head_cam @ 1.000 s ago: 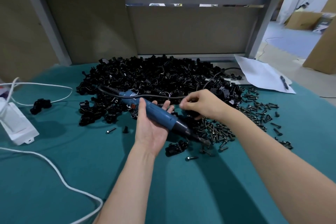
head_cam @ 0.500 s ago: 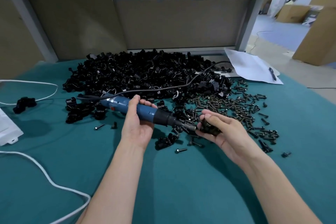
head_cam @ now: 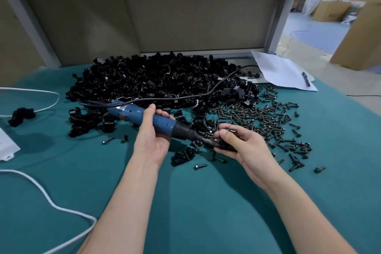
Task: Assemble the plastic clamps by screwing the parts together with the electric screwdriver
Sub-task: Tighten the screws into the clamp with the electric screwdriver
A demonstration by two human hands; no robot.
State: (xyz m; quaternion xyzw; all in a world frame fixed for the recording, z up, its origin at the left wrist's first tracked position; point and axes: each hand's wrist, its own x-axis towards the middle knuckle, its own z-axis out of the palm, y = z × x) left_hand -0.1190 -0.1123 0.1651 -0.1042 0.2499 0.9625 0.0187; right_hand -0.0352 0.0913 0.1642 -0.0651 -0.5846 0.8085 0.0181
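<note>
Our left hand [head_cam: 152, 142] grips the screwdriver [head_cam: 144, 114], fingers [head_cam: 164, 112] curled round its blue body, its tip at the clamp [head_cam: 223, 147] pinched in our right hand [head_cam: 247, 147] just above the tabletop [head_cam: 185, 208]. We judge the task barely begun. A big pile [head_cam: 156, 82] of loose parts and a spread of screws [head_cam: 268, 122] lie beyond. Only a couple of pieces [head_cam: 20, 114] sit apart, and whether they are assembled we cannot tell.

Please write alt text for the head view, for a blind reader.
The left hand holds a blue electric screwdriver, tip against a black clamp part gripped in the right hand. Behind: a pile of clamp parts and loose screws on a teal table.
</note>
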